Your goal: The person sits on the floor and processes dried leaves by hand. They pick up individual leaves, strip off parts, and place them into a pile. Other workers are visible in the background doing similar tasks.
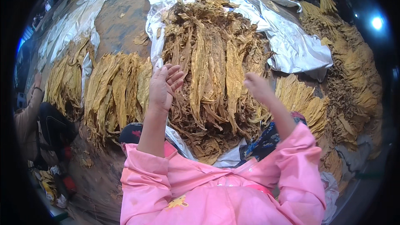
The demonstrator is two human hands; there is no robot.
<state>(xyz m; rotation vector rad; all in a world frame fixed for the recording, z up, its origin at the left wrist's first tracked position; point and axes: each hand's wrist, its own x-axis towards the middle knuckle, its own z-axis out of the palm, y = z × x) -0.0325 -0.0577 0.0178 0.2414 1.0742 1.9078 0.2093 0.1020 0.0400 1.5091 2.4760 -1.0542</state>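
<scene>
A large heap of dried tobacco leaves (203,66), brown and yellow, lies in front of me between my knees. Above its left edge is my left hand (163,84), palm turned inward, fingers loosely bent and apart, with nothing seen in it. My right hand (260,88) hovers over the heap's right side; motion blurs its fingers, and I cannot make out anything in them. One long yellow leaf (234,79) lies on the heap near that hand.
Bundles of yellow leaves (114,91) lie to my left, and another bundle (302,102) is to my right. White sheets (296,50) spread beyond and beside the heap. A long leaf pile (354,71) runs along the far right. Another person's arm (31,104) shows at the left.
</scene>
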